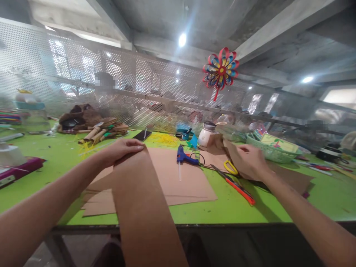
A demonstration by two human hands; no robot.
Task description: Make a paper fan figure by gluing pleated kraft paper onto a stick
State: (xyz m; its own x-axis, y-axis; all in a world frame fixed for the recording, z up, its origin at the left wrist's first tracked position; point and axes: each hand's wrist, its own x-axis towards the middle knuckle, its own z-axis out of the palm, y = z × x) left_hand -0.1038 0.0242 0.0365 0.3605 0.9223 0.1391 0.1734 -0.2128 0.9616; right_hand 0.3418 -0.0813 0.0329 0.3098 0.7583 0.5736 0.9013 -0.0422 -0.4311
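My left hand (126, 149) pinches the top end of a long brown cardboard strip (144, 200), which hangs down past the table's front edge. My right hand (251, 159) is closed on a smaller piece of brown paper (233, 155) that stands up from the table; its fingers are partly hidden. Between the hands, a blue hot glue gun (189, 156) lies on flat brown sheets (191, 185), a clear glue stick (179, 172) coming from it. Near my right hand are a yellow-handled pair of scissors (230, 167) and an orange-red cutter knife (241, 191).
On the green table (194, 215), a white jar (207, 134) and a green basket (274, 151) stand behind. Rolled cardboard pieces (97, 133), yellow paper shreds (164, 139) and a purple box (20, 170) lie about. A paper flower (221, 70) hangs before a perforated screen (155, 81).
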